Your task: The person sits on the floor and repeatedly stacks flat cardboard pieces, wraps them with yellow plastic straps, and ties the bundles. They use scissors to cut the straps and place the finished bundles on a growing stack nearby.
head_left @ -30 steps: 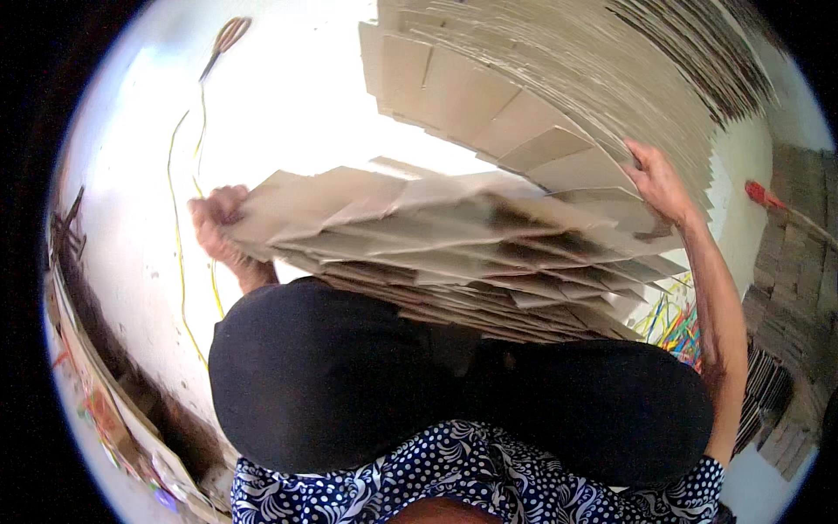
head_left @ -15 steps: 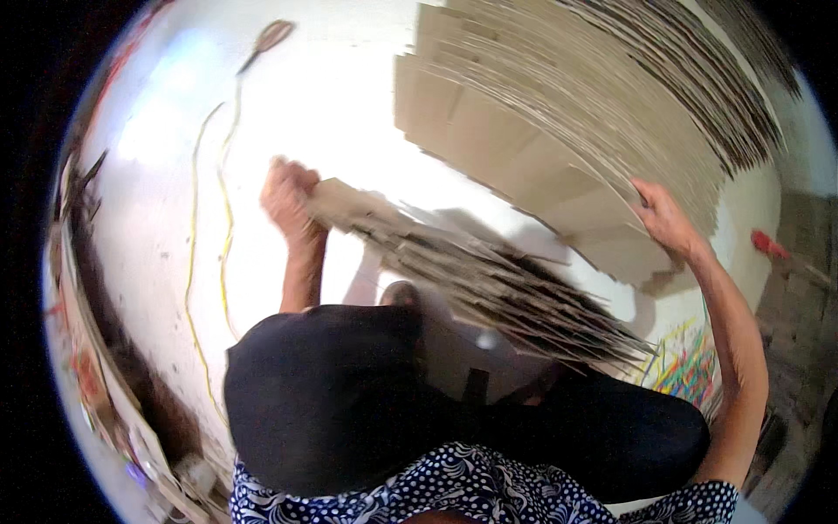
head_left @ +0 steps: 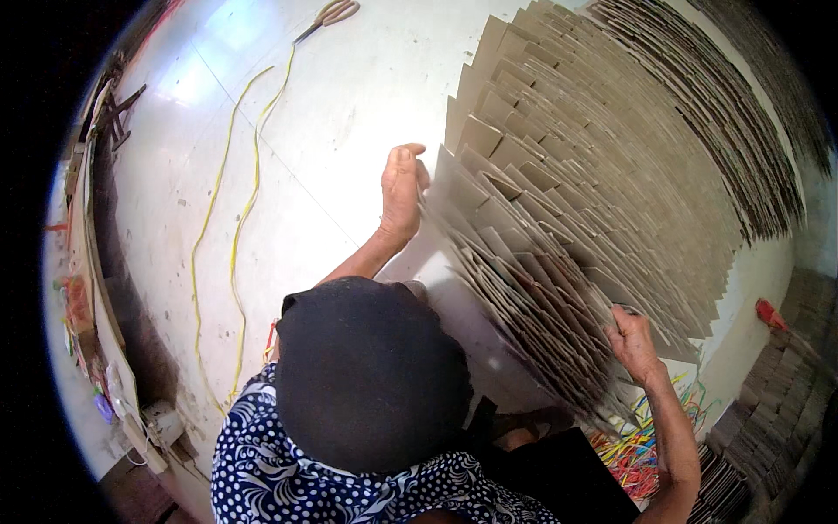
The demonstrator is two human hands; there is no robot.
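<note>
A thick sheaf of brown cardboard pieces (head_left: 515,279), its edges fanned like steps, stands between my hands above my legs. My left hand (head_left: 403,196) is at its upper left edge, with the fingers curled against the cardboard and partly hidden by it. Around the lower right edge closes my right hand (head_left: 635,345), thumb on the near side. Right behind the sheaf leans a long row of similar cardboard pieces (head_left: 611,148). The two overlap, so I cannot tell exactly where one ends. Motion blurs part of the sheaf's left edge.
Scissors (head_left: 336,12) lie on the pale floor (head_left: 340,105) at the far end of a yellow strap (head_left: 255,196). Coloured straps (head_left: 637,454) are heaped by my right forearm. Darker cardboard stacks (head_left: 716,113) stand far right, near a red object (head_left: 770,314). Clutter lines the left edge.
The sheaf has swung up from slanting over my legs to against the long row. My left hand moved right with it. My right hand left the row's edge and came down onto the sheaf.
</note>
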